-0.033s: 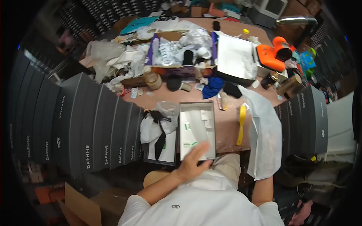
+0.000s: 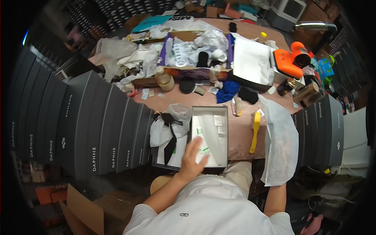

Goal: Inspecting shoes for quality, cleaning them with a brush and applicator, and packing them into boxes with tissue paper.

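At the pinkish counter's (image 2: pixel 241 145) near edge, an open grey box (image 2: pixel 220 152), white inside, lies under the wide-spread left grip (image 2: pixel 192 159); a long white bag (image 2: pixel 281 145) hides the right grip, its hold impossible to tell

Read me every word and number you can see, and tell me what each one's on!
I won't copy printed words, but here's where they stand:
Dark grey boxes: pale lettering, clear enough to read.
White wrapping at the back: big black letters.
White labels in the open box: too small to read.
Green print there: too small and blurred.
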Motion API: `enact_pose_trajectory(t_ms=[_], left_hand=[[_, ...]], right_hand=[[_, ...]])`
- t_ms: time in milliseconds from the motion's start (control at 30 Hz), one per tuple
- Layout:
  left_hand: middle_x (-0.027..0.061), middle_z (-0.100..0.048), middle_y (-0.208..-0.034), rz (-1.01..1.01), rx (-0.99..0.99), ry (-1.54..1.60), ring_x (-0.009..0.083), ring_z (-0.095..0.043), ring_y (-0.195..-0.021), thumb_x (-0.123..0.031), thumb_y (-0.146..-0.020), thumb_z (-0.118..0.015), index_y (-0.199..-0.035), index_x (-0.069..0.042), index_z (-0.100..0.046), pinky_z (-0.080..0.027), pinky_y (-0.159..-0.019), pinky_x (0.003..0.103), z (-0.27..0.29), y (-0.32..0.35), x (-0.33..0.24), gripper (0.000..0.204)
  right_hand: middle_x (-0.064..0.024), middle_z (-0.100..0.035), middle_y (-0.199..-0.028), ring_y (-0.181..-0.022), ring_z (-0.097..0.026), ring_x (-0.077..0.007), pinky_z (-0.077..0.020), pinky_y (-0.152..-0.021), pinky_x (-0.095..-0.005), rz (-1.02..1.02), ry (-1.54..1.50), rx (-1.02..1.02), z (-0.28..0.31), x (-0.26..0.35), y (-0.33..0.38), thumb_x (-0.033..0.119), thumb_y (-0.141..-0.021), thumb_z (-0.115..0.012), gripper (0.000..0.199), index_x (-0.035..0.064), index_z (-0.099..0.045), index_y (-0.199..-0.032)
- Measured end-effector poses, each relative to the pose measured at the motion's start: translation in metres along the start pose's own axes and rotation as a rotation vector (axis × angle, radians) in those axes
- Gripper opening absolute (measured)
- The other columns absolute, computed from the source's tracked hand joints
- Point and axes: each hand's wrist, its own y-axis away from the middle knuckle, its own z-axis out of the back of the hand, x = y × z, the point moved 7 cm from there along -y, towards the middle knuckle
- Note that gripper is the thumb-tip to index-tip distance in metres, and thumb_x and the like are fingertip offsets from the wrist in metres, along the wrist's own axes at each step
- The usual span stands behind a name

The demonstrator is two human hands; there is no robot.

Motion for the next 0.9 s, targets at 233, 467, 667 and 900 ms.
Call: enact_pose_trajectory(t_ms=[233,467,667,900], left_hand=[[0.0236,-0.063,-0.105,0.610,0.153,-0.305,0.0373,-0.060,-0.100,-0.024,-0.074,-0.075,-0.117,0.003,-0.056,-0.047,-0.088,0.042,0.021,0.043,0.215,0.055],[0.0088,-0.066,-0.098,0.544,-0.058,0.416,0.0189,-0.063,-0.090,-0.006,-0.075,-0.075,-0.112,-0.001,-0.059,-0.048,-0.083,0.030,0.057,0.068,0.159,0.041],[0.0132,-0.059,-0.116,0.261,0.458,0.355,0.0263,-0.057,-0.109,-0.006,-0.068,-0.076,-0.104,-0.003,-0.065,-0.044,-0.095,0.033,0.041,0.048,0.056,0.038],[0.0118,-0.060,-0.107,-0.166,1.013,0.226,0.0274,-0.053,-0.111,-0.010,-0.069,-0.066,-0.107,-0.007,-0.062,-0.026,-0.112,0.048,-0.003,0.042,0.010,0.038]], right_hand=[[-0.0194,-0.063,-0.108,-0.100,-0.060,-0.0369,-0.0488,-0.085,-0.0428,-0.172,0.524,0.031,0.035,-0.068,-0.073,0.017,-0.087,-0.059,0.035,0.0019,-0.055,-0.118],[-0.0220,-0.067,-0.086,-0.081,-0.064,-0.0428,-0.0521,-0.072,-0.0474,0.048,1.184,0.306,-0.019,-0.031,0.039,0.019,-0.081,-0.066,0.024,0.0010,-0.065,-0.098],[-0.0217,-0.052,-0.130,-0.119,-0.053,-0.0291,-0.0414,-0.100,-0.0361,0.567,0.076,0.089,-0.092,0.154,-0.004,0.028,-0.083,-0.071,0.079,0.0006,-0.030,-0.144],[-0.0184,-0.061,-0.122,-0.110,-0.059,-0.0276,-0.0436,-0.095,-0.0322,0.161,0.446,1.225,-0.153,0.093,-0.015,0.059,-0.074,-0.071,0.085,-0.0009,-0.052,-0.131]])
